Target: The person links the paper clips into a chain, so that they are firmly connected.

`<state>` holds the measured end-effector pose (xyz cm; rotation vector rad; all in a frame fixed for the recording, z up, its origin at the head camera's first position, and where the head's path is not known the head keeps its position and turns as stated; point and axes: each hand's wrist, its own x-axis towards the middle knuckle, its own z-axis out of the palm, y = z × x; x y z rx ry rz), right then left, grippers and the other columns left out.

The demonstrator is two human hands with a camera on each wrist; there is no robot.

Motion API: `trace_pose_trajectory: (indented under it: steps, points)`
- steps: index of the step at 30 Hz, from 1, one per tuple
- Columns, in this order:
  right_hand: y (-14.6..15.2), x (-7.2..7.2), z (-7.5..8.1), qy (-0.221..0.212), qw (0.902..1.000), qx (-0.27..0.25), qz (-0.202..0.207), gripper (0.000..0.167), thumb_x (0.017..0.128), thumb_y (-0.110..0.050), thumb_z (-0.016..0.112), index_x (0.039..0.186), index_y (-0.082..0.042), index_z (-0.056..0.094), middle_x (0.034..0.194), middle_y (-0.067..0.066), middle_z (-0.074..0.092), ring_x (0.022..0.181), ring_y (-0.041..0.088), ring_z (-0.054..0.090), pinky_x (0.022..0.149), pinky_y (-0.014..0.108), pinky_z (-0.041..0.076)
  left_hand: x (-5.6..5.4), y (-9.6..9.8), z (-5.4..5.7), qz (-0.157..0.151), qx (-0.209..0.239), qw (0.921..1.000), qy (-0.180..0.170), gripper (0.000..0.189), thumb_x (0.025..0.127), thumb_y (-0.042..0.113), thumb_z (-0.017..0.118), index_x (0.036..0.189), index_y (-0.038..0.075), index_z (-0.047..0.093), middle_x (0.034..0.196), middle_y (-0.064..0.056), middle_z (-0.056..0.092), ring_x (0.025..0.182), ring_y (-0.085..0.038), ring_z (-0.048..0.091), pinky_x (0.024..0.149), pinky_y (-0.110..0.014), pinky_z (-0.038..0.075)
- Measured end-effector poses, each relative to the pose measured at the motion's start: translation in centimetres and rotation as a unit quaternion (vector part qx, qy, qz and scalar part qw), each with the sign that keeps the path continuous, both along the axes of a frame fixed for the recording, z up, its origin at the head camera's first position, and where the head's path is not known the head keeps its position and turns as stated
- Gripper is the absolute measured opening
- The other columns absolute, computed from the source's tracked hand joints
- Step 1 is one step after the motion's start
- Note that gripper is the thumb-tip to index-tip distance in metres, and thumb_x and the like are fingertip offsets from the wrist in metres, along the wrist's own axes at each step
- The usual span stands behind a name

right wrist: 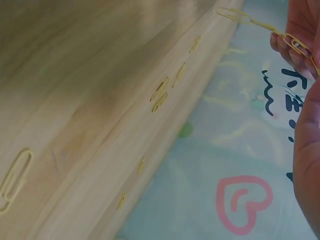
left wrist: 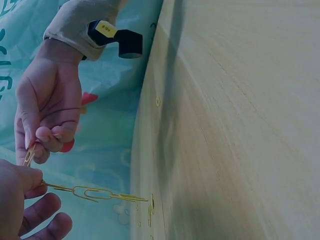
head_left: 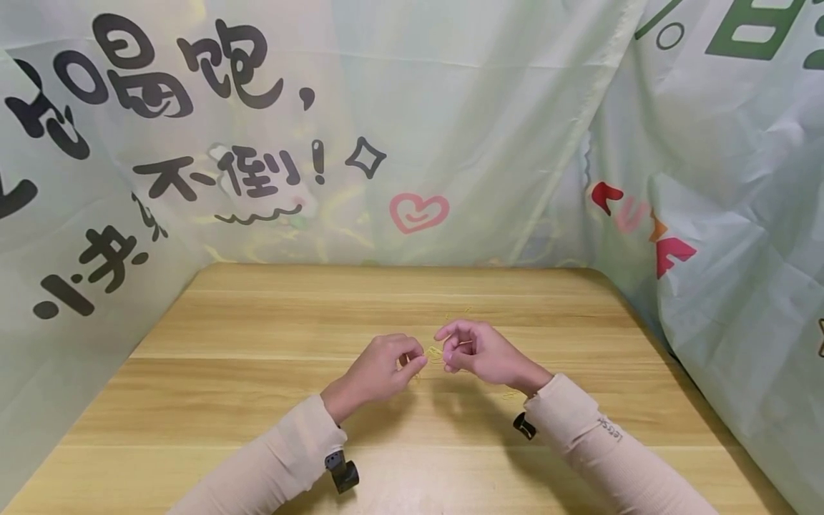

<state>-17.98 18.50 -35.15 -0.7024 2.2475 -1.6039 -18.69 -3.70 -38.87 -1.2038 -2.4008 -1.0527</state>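
L hand (head_left: 386, 365): grip narrow, pinching paper clip chain (head_left: 434, 351); R hand (head_left: 486, 354): grip pinching single clip (left wrist: 30, 154); all just below ctr, head view. Loose clips (right wrist: 159, 102) nearby on counter (head_left: 257, 315). Curtain (head_left: 483, 143), upper L, reads 喝饱, 不倒!

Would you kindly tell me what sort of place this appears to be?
Probably a curtained-off recording booth: printed fabric sheets hang behind and on both sides of a wooden tabletop, and a black wrist camera is in view.

Printed cloth (head_left: 489, 143) around tabletop (head_left: 244, 315).
Behind tabletop: black lettering (head_left: 257, 100), pink outlined heart (head_left: 418, 217). Right of tabletop: red marks (head_left: 672, 252), green lettering (head_left: 762, 16) higher.
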Motion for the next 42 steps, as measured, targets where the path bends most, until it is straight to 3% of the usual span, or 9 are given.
trace_pose_trajectory:
  steps: [10,14,20,29,36,42]
  points:
    - [0.0,0.0,0.5,0.035,0.9991,0.014,-0.019,0.016,0.095,0.001,0.056,0.11,0.005,0.055,0.09,0.021,0.057,0.078,0.029,0.063,0.077,0.048,0.054,0.2,0.0,-0.1,-0.019,-0.017,0.9995,-0.021,0.01,0.093,0.012,0.064,0.083,0.01,0.066,0.072,0.006,0.06,0.067,-0.005,0.055,0.06,-0.019,0.048]
    - [-0.3,0.1,0.6,0.055,0.9982,0.016,-0.018,0.015,0.095,0.0,0.057,0.109,0.005,0.056,0.089,0.023,0.058,0.077,0.031,0.063,0.074,0.044,0.055,0.2,0.1,0.0,-0.021,-0.015,0.9994,-0.024,0.009,0.092,0.01,0.065,0.083,0.01,0.065,0.073,0.006,0.06,0.067,-0.005,0.055,0.059,-0.019,0.048]
    - [-0.6,0.1,0.9,0.068,0.9976,0.009,-0.012,0.015,0.094,0.002,0.058,0.108,0.006,0.056,0.085,0.013,0.059,0.075,0.035,0.062,0.072,0.043,0.056,0.3,0.2,0.2,-0.018,-0.011,0.999,-0.04,0.007,0.093,0.013,0.065,0.088,0.009,0.067,0.077,0.006,0.062,0.07,-0.005,0.055,0.062,-0.021,0.049]
    - [-1.0,0.2,0.9,0.076,0.9971,0.001,0.0,0.015,0.094,0.003,0.058,0.108,0.007,0.055,0.085,0.01,0.058,0.073,0.022,0.062,0.069,0.035,0.055,0.4,0.5,0.7,-0.021,0.004,0.9971,-0.073,0.011,0.096,0.015,0.061,0.095,0.008,0.069,0.083,0.004,0.065,0.072,-0.006,0.057,0.065,-0.023,0.05]
    - [-1.3,0.1,1.0,0.088,0.9961,0.01,-0.003,0.014,0.094,0.002,0.058,0.107,0.006,0.056,0.084,0.009,0.058,0.073,0.031,0.061,0.066,0.03,0.054,0.4,0.5,0.9,-0.035,0.015,0.9968,-0.07,0.015,0.097,0.014,0.059,0.094,0.004,0.069,0.079,0.003,0.065,0.071,-0.007,0.057,0.064,-0.022,0.05]
    - [-1.2,0.0,1.1,0.082,0.9964,0.019,-0.006,0.014,0.095,0.0,0.058,0.108,0.006,0.056,0.085,0.014,0.059,0.073,0.027,0.061,0.067,0.03,0.053,0.4,0.5,0.8,-0.034,0.02,0.9971,-0.065,0.012,0.096,0.013,0.06,0.09,0.007,0.069,0.077,0.005,0.062,0.07,-0.006,0.056,0.063,-0.022,0.049]
